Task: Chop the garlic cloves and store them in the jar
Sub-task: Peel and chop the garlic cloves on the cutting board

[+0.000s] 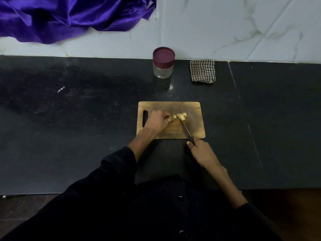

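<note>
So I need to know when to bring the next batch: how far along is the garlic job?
Partly done: some cut garlic already lies on the cutting board. Chopping is in hand: the left hand holds pieces down while the right hand grips the knife, blade at the pile. Storing is left: the jar at the back looks empty with its lid on.

Dark counter, marble wall
</note>
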Motion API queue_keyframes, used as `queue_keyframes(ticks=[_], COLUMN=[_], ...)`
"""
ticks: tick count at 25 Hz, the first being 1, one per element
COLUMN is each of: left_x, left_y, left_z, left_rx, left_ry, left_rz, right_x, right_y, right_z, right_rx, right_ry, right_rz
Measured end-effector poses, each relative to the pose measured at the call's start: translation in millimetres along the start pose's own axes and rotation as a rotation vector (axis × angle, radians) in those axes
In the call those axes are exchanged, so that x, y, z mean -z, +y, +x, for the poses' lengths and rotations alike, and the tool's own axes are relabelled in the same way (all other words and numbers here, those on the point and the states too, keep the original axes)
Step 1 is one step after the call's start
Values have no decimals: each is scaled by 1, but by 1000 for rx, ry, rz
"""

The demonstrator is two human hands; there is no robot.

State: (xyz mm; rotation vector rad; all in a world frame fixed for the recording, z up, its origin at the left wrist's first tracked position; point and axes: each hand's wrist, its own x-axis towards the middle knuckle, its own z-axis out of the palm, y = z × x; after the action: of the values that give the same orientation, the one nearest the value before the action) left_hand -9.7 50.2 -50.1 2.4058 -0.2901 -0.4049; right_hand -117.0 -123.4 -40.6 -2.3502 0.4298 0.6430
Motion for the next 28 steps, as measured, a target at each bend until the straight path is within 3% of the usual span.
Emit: queue_keyframes(ticks=[4,14,28], left_x=[2,0,-13], left_y=[1,1,-7], left_z=[0,-1,2], left_rx=[-2,0,-41], left_ry=[-8,21,8], left_rz=[-2,6,28], right_x=[1,-8,-16], right_y=[-10,-30,-29], right_z=[3,15,24], right_rx=[1,93,80], right_ry=[-23,27,48], right_rz=[144,-33,45])
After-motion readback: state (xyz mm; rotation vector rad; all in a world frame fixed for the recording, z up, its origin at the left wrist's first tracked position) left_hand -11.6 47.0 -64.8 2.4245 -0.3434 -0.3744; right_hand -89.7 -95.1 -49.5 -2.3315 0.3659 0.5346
